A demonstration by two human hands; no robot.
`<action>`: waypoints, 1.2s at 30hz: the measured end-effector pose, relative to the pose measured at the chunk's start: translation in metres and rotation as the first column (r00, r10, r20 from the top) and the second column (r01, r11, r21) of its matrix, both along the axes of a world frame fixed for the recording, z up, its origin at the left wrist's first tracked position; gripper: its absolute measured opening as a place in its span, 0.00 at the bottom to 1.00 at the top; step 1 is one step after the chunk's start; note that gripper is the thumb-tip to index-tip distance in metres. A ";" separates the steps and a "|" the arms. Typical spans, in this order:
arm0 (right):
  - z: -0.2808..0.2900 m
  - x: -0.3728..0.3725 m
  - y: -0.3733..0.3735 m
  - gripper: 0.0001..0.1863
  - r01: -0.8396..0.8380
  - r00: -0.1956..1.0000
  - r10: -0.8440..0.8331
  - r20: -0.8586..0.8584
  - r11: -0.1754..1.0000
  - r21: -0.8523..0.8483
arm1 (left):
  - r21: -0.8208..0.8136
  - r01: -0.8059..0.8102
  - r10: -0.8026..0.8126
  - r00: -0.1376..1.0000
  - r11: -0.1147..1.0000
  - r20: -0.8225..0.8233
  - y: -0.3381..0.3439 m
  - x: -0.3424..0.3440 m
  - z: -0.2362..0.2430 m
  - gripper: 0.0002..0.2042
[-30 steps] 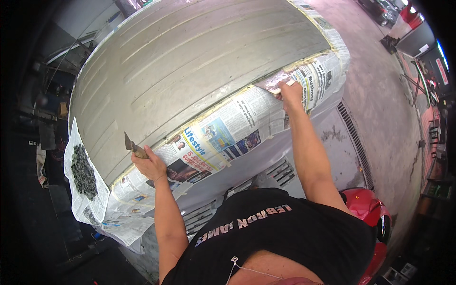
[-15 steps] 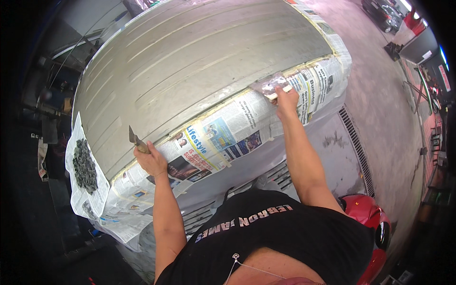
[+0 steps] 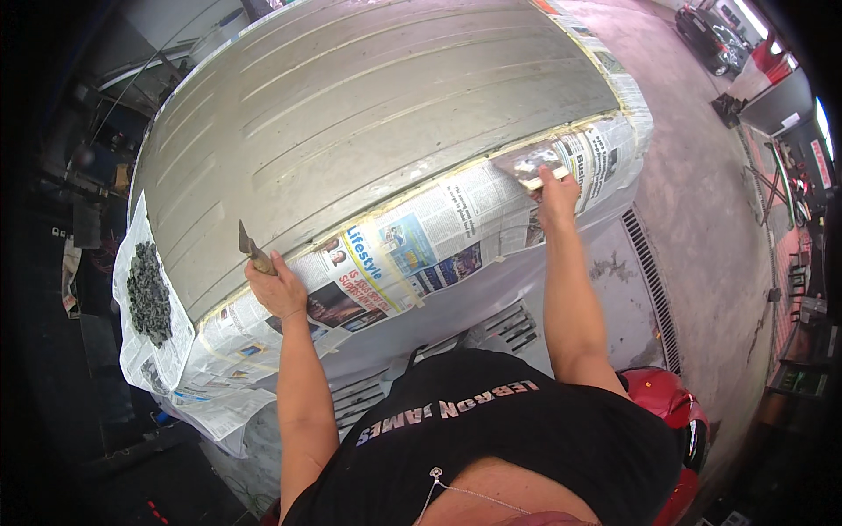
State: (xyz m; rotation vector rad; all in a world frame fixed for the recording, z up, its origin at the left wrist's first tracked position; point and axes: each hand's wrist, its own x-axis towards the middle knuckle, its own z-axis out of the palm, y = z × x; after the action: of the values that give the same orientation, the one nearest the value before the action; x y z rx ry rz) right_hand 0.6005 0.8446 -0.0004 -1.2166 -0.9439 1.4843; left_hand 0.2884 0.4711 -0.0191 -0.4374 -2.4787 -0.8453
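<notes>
The left hand [image 3: 277, 289] is closed around a small scraper [image 3: 249, 247] at about 9 o'clock, its blade touching the big grey panel [image 3: 368, 114]. The right hand [image 3: 556, 198], at about 2 o'clock, grips a wide flat spreader [image 3: 529, 163] on the panel's edge. Newspaper [image 3: 412, 254] covers the strip below.

Printed matter and signs on site

We note newspaper sheets [image 3: 412, 254], white with blue and dark colour panels, taped along the grey panel's [image 3: 368, 105] lower edge; a red-and-white sign [image 3: 823, 162] stands far right.
</notes>
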 end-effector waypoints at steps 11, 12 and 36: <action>-0.040 -0.043 -0.002 0.11 0.060 0.976 -0.085 0.198 0.990 0.128 | 0.011 0.009 -0.009 1.000 1.000 0.001 0.003 0.001 0.005 0.24; -0.038 -0.043 -0.003 0.10 0.061 0.984 -0.077 0.163 0.993 0.104 | 0.009 0.014 -0.013 1.000 1.000 -0.011 0.001 0.001 0.003 0.24; -0.020 -0.026 -0.005 0.10 -0.045 0.991 0.027 -0.133 0.990 -0.135 | 0.020 0.013 -0.014 1.000 1.000 0.025 0.000 0.001 0.003 0.24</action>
State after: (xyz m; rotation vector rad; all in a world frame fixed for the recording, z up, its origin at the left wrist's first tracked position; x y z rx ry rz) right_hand 0.5745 0.8398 -0.0201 -1.1895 -0.7900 1.6596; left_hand 0.2891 0.4713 -0.0161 -0.4399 -2.4908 -0.8853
